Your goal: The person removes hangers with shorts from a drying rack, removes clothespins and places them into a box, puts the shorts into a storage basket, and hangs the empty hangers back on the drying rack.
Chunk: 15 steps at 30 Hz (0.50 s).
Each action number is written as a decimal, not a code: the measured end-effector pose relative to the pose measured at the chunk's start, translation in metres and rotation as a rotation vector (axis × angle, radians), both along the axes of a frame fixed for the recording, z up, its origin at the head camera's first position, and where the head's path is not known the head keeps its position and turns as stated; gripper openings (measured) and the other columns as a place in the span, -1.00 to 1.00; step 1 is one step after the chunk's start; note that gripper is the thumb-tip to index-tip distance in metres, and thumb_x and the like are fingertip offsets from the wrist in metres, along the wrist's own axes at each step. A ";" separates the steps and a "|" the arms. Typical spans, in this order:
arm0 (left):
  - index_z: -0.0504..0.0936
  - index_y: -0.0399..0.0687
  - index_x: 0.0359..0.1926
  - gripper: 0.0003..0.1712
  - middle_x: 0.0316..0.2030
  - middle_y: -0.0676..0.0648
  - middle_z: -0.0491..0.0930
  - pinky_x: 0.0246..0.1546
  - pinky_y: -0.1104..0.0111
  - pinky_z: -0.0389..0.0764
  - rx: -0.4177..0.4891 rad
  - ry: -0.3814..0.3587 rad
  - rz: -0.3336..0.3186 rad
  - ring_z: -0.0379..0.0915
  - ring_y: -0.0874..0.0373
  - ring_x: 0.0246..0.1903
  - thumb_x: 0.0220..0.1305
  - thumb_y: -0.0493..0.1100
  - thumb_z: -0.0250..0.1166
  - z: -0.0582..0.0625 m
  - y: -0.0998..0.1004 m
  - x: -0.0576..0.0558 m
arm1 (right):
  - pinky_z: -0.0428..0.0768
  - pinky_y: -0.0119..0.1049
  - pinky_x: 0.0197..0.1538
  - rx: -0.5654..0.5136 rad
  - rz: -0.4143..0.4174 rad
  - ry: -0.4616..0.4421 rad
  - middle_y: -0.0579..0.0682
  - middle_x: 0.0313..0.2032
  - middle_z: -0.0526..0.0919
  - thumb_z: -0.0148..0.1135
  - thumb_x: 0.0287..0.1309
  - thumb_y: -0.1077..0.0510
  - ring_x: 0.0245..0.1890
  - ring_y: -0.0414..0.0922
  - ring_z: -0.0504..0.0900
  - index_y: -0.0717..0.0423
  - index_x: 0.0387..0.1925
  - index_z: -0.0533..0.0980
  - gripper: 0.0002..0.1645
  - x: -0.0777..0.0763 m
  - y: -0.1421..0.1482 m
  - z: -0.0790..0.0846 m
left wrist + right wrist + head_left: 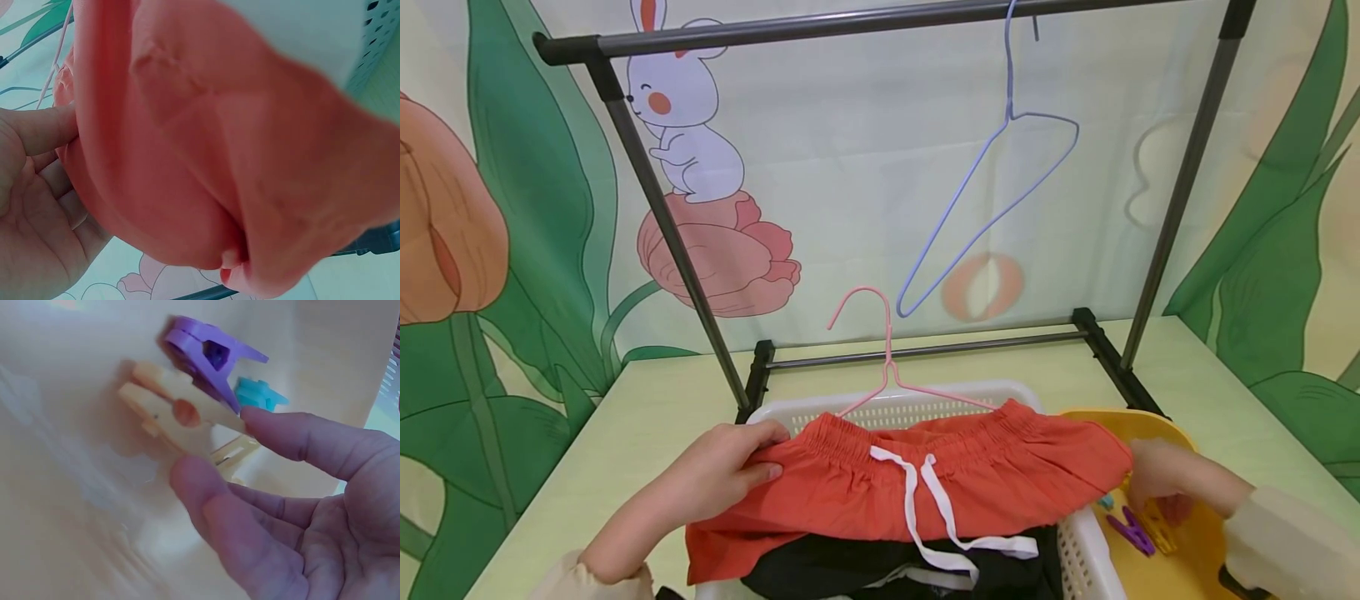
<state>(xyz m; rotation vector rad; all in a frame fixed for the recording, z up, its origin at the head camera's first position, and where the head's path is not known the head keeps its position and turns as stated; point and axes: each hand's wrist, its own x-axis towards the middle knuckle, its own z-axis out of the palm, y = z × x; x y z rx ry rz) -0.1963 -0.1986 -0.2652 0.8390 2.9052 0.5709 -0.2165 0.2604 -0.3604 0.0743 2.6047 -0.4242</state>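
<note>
My left hand (722, 471) pinches the waist side of the red shorts (865, 500) between thumb and fingers. Two white drawstrings (947, 508) hang from their gathered waistband. A pink hanger (889, 354) rises behind that waistband, its lower part hidden by the cloth. Down in the yellow basin (1195, 550), my right hand (1172, 479) has thumb and index fingertips on the handles of a yellow clothespin (169, 403). Beside it lie a purple clothespin (209, 353) and a teal one (256, 394).
Below the shorts, black clothing (850, 558) fills a white basket (1078, 558). Behind stands a dark metal rack, its top bar (850, 25) holding a blue hanger (958, 200). The pale table (587, 475) stretches out on both sides, with a printed backdrop behind.
</note>
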 end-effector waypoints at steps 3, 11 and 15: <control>0.49 -0.02 -0.21 -0.75 -0.37 0.10 0.53 -0.39 0.44 0.46 -0.001 -0.002 0.000 0.37 0.28 -0.41 0.03 -0.25 0.27 0.000 0.000 0.000 | 0.54 -0.28 -0.61 0.001 0.002 0.011 0.08 -0.65 0.47 0.32 -0.23 0.31 -0.73 -0.09 0.54 0.22 -0.29 0.35 -0.61 0.001 0.000 -0.001; 0.49 -0.02 -0.20 -0.75 -0.36 0.09 0.54 -0.39 0.43 0.46 -0.003 -0.008 0.003 0.37 0.28 -0.40 0.03 -0.25 0.27 0.001 0.001 0.000 | 0.54 -0.29 -0.63 0.025 0.023 0.016 0.09 -0.65 0.44 0.31 -0.23 0.32 -0.75 -0.09 0.52 0.19 -0.23 0.32 -0.55 0.003 -0.002 -0.001; 0.49 -0.02 -0.21 -0.75 -0.37 0.10 0.53 -0.40 0.44 0.45 -0.003 -0.001 -0.004 0.36 0.28 -0.41 0.03 -0.25 0.27 0.001 0.001 0.000 | 0.53 -0.30 -0.63 0.041 0.029 0.019 0.08 -0.66 0.44 0.30 -0.23 0.31 -0.76 -0.10 0.52 0.18 -0.22 0.32 -0.54 0.004 -0.003 -0.001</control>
